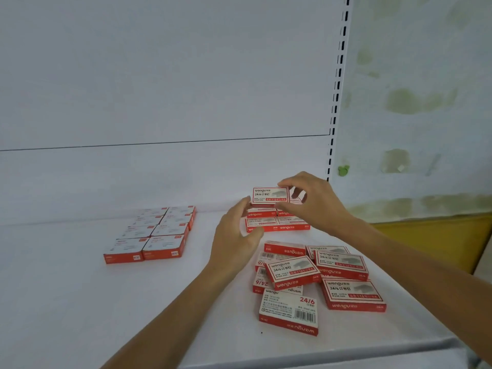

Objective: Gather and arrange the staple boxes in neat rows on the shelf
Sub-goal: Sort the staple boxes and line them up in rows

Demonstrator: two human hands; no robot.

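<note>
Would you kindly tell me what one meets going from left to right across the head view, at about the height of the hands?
First the neat block of staple boxes → left hand → held staple box → right hand pinching it → small green mark on the wall → yellow panel.

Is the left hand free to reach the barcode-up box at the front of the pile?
Probably yes: the left hand is open, gripping nothing, and the barcode-up box lies uncovered at the front.
</note>
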